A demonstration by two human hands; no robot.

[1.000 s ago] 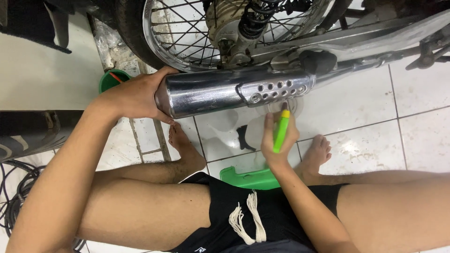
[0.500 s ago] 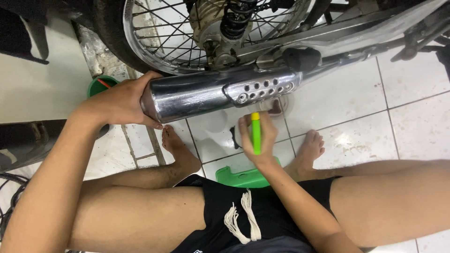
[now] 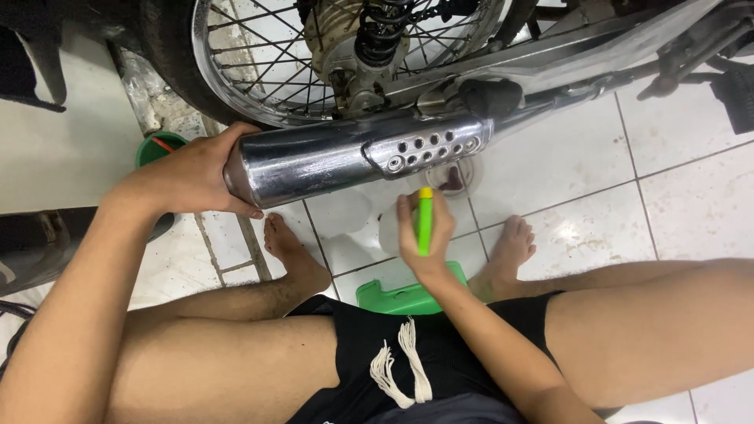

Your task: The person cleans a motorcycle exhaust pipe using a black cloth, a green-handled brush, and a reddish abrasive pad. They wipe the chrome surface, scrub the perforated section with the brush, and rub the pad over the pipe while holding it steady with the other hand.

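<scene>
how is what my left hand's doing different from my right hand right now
The left hand cups the rear end of the chrome exhaust pipe, fingers spread wide. The right hand is closed round a slim green and yellow tool, below the pipe and not touching it. Both hands are bare.

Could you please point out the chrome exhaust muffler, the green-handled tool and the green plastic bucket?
Chrome exhaust muffler [image 3: 314, 163], head view, on the shiny barrel's middle.
Green-handled tool [image 3: 424, 226], head view, on the green handle.
Green plastic bucket [image 3: 149, 149], head view, on its rim.

Single head-worn view, looking steeply down, close over the seated person's lap, white tiled floor [image 3: 691, 204] below
</scene>
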